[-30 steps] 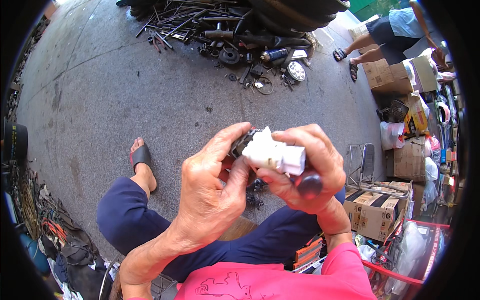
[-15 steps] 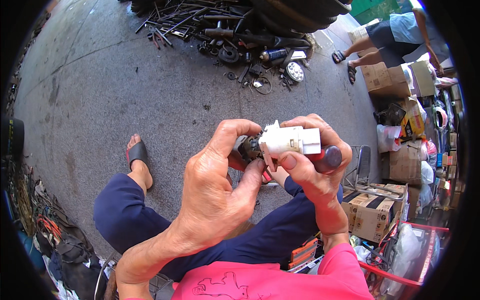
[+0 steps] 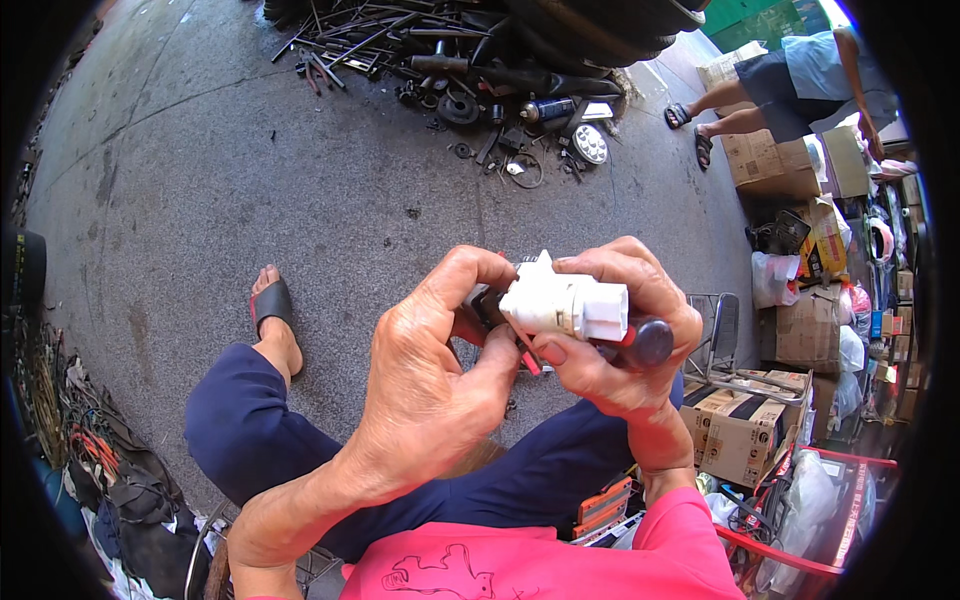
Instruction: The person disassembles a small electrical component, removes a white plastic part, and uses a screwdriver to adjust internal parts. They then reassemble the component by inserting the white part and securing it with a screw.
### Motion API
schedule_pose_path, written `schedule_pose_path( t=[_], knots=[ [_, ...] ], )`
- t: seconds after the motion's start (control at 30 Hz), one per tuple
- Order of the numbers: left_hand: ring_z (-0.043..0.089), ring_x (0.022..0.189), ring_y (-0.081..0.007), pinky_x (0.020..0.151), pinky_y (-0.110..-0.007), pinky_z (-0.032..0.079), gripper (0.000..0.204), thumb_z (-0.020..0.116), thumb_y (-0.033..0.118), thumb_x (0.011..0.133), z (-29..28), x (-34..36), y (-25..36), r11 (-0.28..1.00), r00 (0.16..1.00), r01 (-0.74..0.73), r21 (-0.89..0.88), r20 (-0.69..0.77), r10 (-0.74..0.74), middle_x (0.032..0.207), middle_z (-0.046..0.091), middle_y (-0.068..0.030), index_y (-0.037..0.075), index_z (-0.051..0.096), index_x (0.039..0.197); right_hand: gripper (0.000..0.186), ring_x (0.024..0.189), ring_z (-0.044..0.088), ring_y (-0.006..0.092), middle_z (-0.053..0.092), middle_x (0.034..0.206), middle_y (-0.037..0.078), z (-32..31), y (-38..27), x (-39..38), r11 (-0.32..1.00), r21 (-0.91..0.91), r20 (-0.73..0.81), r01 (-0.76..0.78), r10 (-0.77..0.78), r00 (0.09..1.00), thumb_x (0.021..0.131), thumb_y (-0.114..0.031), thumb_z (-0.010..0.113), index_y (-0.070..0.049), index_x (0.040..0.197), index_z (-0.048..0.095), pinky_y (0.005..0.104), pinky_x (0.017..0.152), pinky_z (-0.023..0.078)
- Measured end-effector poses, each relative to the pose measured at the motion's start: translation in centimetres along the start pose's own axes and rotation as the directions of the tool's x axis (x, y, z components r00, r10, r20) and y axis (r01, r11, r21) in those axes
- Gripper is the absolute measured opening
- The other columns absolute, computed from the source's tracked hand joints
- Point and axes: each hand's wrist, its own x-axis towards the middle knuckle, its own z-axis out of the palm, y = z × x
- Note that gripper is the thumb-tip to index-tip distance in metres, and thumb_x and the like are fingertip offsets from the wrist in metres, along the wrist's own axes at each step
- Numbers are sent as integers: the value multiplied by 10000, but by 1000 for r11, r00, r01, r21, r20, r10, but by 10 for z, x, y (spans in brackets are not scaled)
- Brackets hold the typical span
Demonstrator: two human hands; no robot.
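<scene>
A white plastic housing (image 3: 545, 303) with a square socket-like end is held up in front of me, above my lap. My right hand (image 3: 625, 375) grips it between thumb and fingers. Against the same palm lies a tool with a red and black handle (image 3: 652, 342), its butt end facing right; it looks like a screwdriver, its shaft hidden. Closed round a dark part (image 3: 486, 306) at the housing's left end is my left hand (image 3: 425, 390). The two parts touch or nearly touch; my fingers cover most of the dark one.
Scrap metal and rods (image 3: 400, 45) lie on the ground ahead, with a round multi-lens lamp (image 3: 590, 144). Cardboard boxes (image 3: 745, 425) and a metal-framed chair (image 3: 712, 340) are at my right. Another person (image 3: 790, 85) stands far right. Cables and bags (image 3: 140, 500) lie left.
The white housing has tilted and shifted slightly left and down, showing more of its socket end. Less of the dark part shows now. Both hands keep their grip; the other person's arm has moved slightly.
</scene>
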Motion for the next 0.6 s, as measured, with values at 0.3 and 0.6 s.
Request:
schedule_pose_path(
  t=[0.3, 0.6],
  knots=[
    [639, 672, -95, 502, -238, 444, 269, 648, -36, 794, 2, 1, -3, 1000, 1000, 15, -17, -24, -16, 873, 656, -68, 25, 575, 1045, 462, 740, 642, 185, 682, 871, 111, -1, -6, -3, 997, -70, 42, -23, 26, 999, 585, -120, 843, -5, 1010, 703, 287, 649, 512],
    [665, 716, -129, 517, -252, 482, 398, 646, -80, 759, 7, -6, 0, 994, 982, -101, 33, -156, 105, 971, 667, -99, 27, 539, 1127, 476, 681, 674, 198, 688, 828, 106, 1, -10, -2, 978, -174, 27, 112, -109, 994, 580, -87, 855, -37, 1031, 712, 302, 590, 550]
  ],
)
